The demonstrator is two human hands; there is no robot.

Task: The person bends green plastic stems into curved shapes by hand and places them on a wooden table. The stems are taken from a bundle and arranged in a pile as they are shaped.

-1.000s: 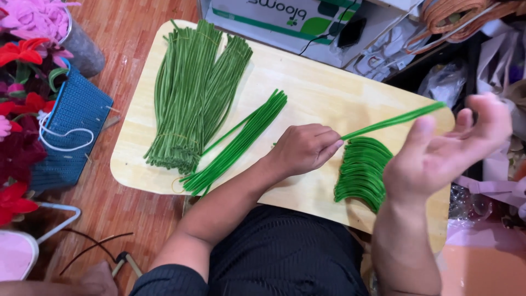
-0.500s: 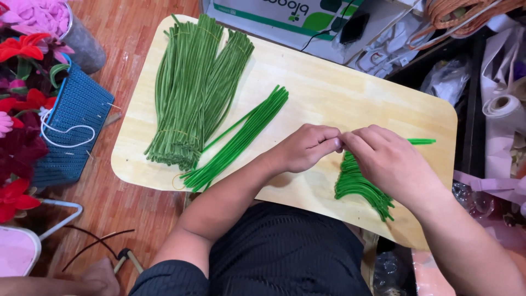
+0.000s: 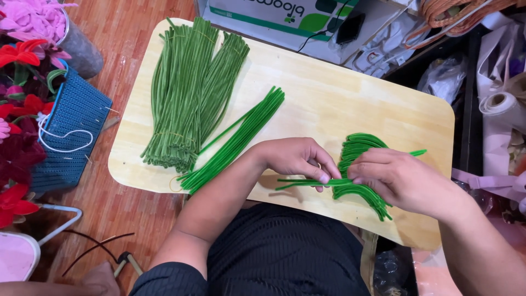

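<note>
Pinching one green stem (image 3: 307, 182), two hands (image 3: 350, 170) near perhaps three bundles (image 3: 186, 98).

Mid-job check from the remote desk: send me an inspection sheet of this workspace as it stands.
Surface: pale wooden board, rounded corners.
Job's things: green fuzzy stem pinched by both hands; curved bent stems piled beside them.
Clutter: big tied bundle and smaller loose bunch of straight green stems.
Grips: left hand and right hand both closed on the stem.
Cables: dark cord over the white box.
Surroundings: blue woven basket, red and pink flowers, paper rolls.
</note>
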